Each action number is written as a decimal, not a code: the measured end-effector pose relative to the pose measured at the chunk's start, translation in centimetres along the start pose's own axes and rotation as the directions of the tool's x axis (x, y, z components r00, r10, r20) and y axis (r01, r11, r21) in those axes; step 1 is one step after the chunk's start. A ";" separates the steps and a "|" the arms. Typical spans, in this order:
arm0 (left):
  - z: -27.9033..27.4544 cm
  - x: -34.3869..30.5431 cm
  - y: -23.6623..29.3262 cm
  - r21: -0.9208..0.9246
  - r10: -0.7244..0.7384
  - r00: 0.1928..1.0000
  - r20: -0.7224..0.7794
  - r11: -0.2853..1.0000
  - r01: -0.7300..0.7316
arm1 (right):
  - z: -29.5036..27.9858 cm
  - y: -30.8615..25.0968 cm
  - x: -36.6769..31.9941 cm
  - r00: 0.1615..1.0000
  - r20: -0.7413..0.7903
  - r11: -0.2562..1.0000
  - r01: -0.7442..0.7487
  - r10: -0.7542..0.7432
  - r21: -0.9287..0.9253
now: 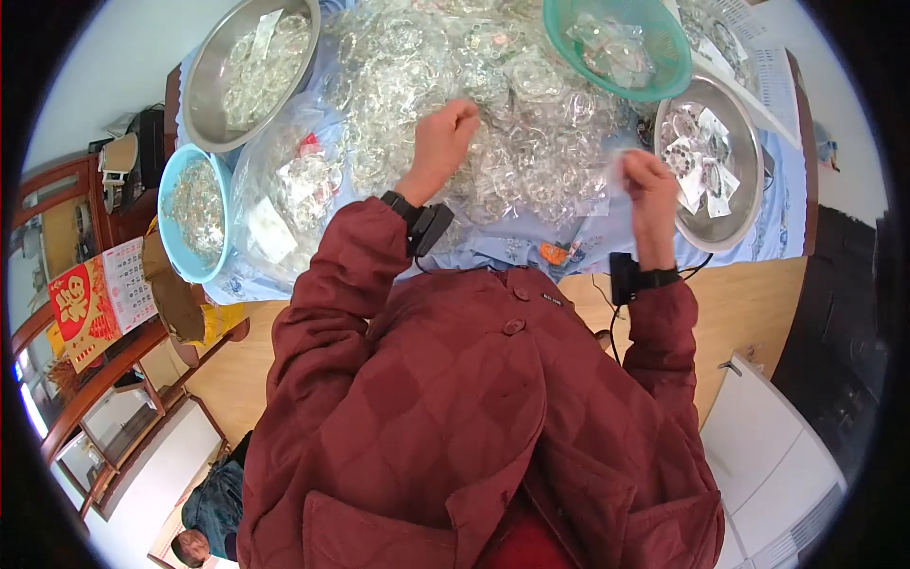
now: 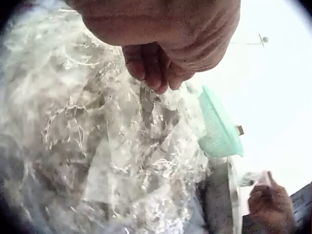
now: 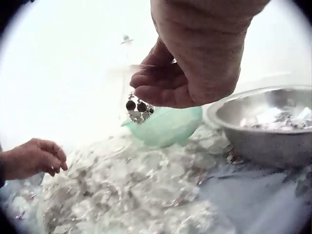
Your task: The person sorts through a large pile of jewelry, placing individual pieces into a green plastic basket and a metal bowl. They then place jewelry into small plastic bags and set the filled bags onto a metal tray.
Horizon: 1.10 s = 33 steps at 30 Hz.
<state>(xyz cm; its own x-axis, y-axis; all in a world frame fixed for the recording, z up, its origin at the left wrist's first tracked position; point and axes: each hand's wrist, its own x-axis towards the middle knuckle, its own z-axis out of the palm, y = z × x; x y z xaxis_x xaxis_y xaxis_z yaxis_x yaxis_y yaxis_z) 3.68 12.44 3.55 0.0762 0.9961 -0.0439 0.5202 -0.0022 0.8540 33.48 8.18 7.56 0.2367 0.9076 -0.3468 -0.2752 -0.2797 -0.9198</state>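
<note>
Left hand, heaped packets (blurred, probably plastic), green basket beyond

One left metal basin and one right metal basin make two; one light-blue basin and one green plastic basket bring the count to four. One large clear plastic bag lies at the left, beside one heap of small bagged pieces, too many to count, on one tabletop. One left hand and one right hand make two, with one beaded piece showing at least three dark beads. One left wrist camera and one right wrist camera make two
</note>
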 end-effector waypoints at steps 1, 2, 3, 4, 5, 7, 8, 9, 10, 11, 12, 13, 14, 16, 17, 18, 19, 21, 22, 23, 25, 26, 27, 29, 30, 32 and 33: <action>0.2 0.8 -0.2 -0.001 0.003 1.000 0.003 1.000 -0.003 | -2.3 -0.5 0.6 0.999 -0.021 0.997 0.047 -0.046 0.060; 0.4 1.7 -0.4 0.155 0.199 0.978 -0.059 0.970 -0.188 | -4.3 -0.9 1.1 0.995 -0.046 0.988 0.096 -0.091 0.117; 0.6 2.5 -0.5 0.315 0.395 0.914 -0.090 0.882 -0.350 | -5.6 -1.1 1.3 0.994 -0.052 0.988 0.100 -0.094 0.117; 0.9 3.2 -0.6 0.467 0.578 0.812 -0.086 0.743 -0.480 | -6.7 -1.3 1.6 0.984 -0.129 0.975 0.147 -0.126 0.169; 1.0 3.5 -0.9 0.460 0.585 0.807 -0.080 0.740 -0.491 | -7.6 -1.4 1.8 0.965 -0.211 0.956 0.200 -0.154 0.217; 1.9 4.7 -1.8 0.560 0.554 0.833 0.014 0.685 -0.465 | -9.1 -1.7 1.5 0.917 -0.341 0.927 0.295 -0.206 0.233; 2.4 5.3 -2.1 0.574 0.563 0.826 0.013 0.673 -0.467 | -9.4 -1.1 1.4 0.912 -0.376 0.926 0.273 -0.163 0.260; 2.4 5.6 -2.5 0.589 0.571 0.821 0.012 0.659 -0.467 | -9.6 -0.6 1.2 0.905 -0.408 0.922 0.252 -0.117 0.293; 2.3 5.5 -2.3 0.591 0.558 0.829 0.029 0.659 -0.464 | -9.9 -0.2 0.9 0.918 -0.378 0.925 0.240 -0.117 0.296; 2.0 5.2 -2.0 0.604 0.542 0.839 0.044 0.655 -0.454 | -9.9 0.0 0.6 0.935 -0.338 0.926 0.221 -0.111 0.306; 1.9 5.1 -1.9 0.592 0.554 0.831 0.051 0.653 -0.472 | -10.1 0.0 0.4 0.927 -0.356 0.924 0.236 -0.121 0.301; 1.8 5.1 -1.9 0.584 0.561 0.826 0.051 0.654 -0.480 | -10.1 0.1 0.3 0.926 -0.360 0.926 0.226 -0.109 0.303; 1.5 5.1 -1.9 0.580 0.565 0.823 0.048 0.655 -0.484 | -9.8 0.1 0.4 0.928 -0.360 0.928 0.214 -0.095 0.306; 1.2 5.3 -2.0 0.576 0.573 0.818 0.043 0.655 -0.489 | -9.5 -0.4 0.4 0.929 -0.360 0.929 0.206 -0.086 0.309; 1.1 5.3 -2.1 0.538 0.568 0.823 0.006 0.692 -0.481 | -9.4 -0.7 0.3 0.933 -0.346 0.914 0.226 -0.104 0.336; 1.0 5.4 -2.2 0.498 0.560 0.828 -0.031 0.727 -0.473 | -9.3 -1.1 0.2 0.936 -0.332 0.899 0.245 -0.121 0.364; 1.0 5.4 -2.2 0.456 0.547 0.834 -0.067 0.761 -0.462 | -9.2 -1.4 0.2 0.939 -0.316 0.883 0.261 -0.137 0.391; 1.6 5.0 -2.1 0.356 0.446 0.887 -0.114 0.852 -0.383 | -12.2 -0.5 1.1 0.938 -0.306 0.891 0.273 -0.162 0.363; 1.5 4.6 -2.1 0.259 0.331 0.930 -0.157 0.923 -0.285 | -13.7 0.0 2.1 0.942 -0.283 0.898 0.275 -0.180 0.344; 0.7 4.1 -2.3 0.165 0.206 0.959 -0.196 0.971 -0.175 | -14.5 -0.1 2.5 0.927 -0.299 0.903 0.314 -0.225 0.292; -0.5 3.6 -1.4 -0.167 0.010 0.998 -0.059 0.986 -0.020 | -14.7 -1.0 2.7 0.875 -0.414 0.944 0.315 -0.251 0.095; -0.7 3.2 -1.1 -0.146 -0.001 0.997 -0.081 0.989 -0.011 | -14.5 -1.8 2.5 0.818 -0.517 0.964 0.261 -0.253 -0.058; -0.6 2.9 -0.8 -0.409 -0.108 0.994 -0.022 0.908 0.090 | -15.0 -2.0 2.6 0.780 -0.566 0.963 0.234 -0.268 -0.133; -0.7 2.5 0.1 -0.638 -0.198 0.979 0.051 0.748 0.185 | -14.6 -1.8 2.6 0.745 -0.602 0.958 0.201 -0.287 -0.206; -0.8 2.0 0.7 -0.662 -0.215 0.975 0.061 0.722 0.201 | -14.1 -1.6 2.4 0.754 -0.553 0.934 0.247 -0.353 -0.259; -1.3 1.2 1.9 -0.708 -0.246 0.965 0.086 0.666 0.233 | -12.3 -1.5 1.8 0.756 -0.445 0.870 0.343 -0.480 -0.354; -1.4 1.0 2.0 -0.709 -0.251 0.965 0.078 0.667 0.231 | -11.1 -1.3 1.8 0.762 -0.438 0.871 0.344 -0.478 -0.352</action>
<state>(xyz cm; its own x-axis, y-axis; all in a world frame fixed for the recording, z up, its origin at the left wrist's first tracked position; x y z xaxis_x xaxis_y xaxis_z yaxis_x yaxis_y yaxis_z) 3.65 13.52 5.94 0.0092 0.9547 -0.2975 -0.2385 0.2910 0.9265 44.63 6.66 6.14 0.7197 0.6877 0.0951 0.1699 -0.0416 -0.9846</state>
